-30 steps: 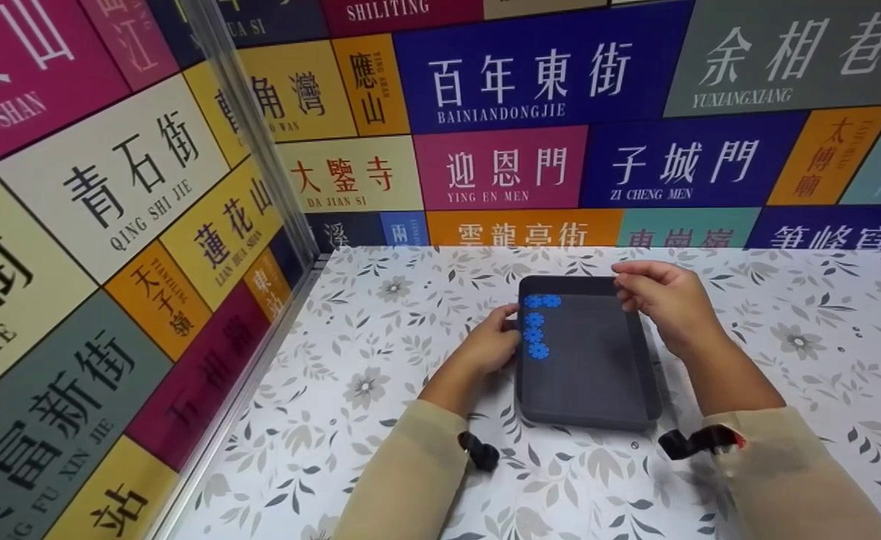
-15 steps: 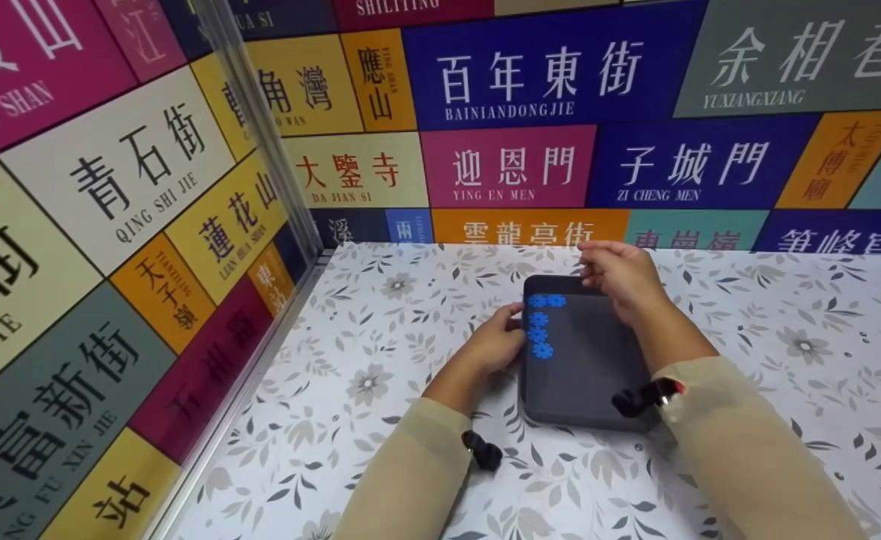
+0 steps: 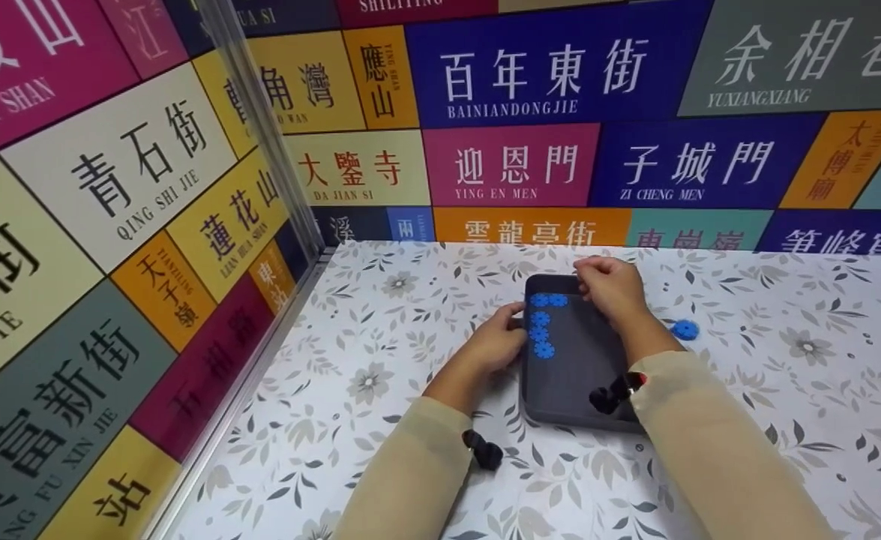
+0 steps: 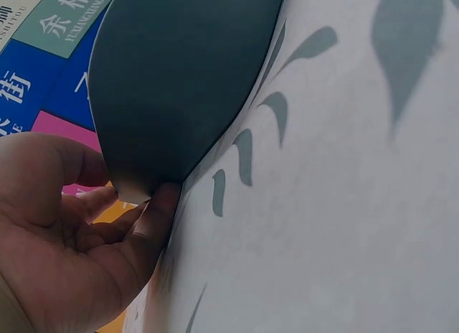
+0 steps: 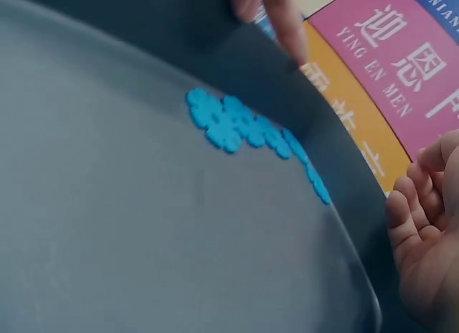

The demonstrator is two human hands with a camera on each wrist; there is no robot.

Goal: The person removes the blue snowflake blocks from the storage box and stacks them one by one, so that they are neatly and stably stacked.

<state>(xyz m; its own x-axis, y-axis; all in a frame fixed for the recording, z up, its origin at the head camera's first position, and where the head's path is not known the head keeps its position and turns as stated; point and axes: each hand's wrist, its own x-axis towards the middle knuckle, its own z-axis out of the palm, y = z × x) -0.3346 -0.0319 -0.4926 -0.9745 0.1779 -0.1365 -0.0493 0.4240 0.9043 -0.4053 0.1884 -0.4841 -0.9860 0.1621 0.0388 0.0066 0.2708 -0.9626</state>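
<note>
Inside the dark grey tray (image 3: 575,375), several blue notched plastic discs (image 3: 543,334) form an L along the left and far walls. My left hand (image 3: 498,341) grips the tray's left wall, thumb and fingers on either side of it in the left wrist view. My right hand (image 3: 612,289) is over the tray's far right corner. Its fingers (image 5: 405,211) are curled inward with the thumb near them; I cannot tell whether something small is pinched there. One more blue disc (image 3: 684,329) lies on the table right of the tray, beside the right wrist.
A floral-patterned cover (image 3: 369,382) spreads over the table. Behind it rises a wall of coloured sign panels (image 3: 515,165), and another panelled wall (image 3: 200,210) runs along the left side. Small black cameras sit at both wrists.
My right hand has moved left from the tray's right side, up over its far edge, then slightly down. The loose disc on the right has come into view. My left hand stays on the tray.
</note>
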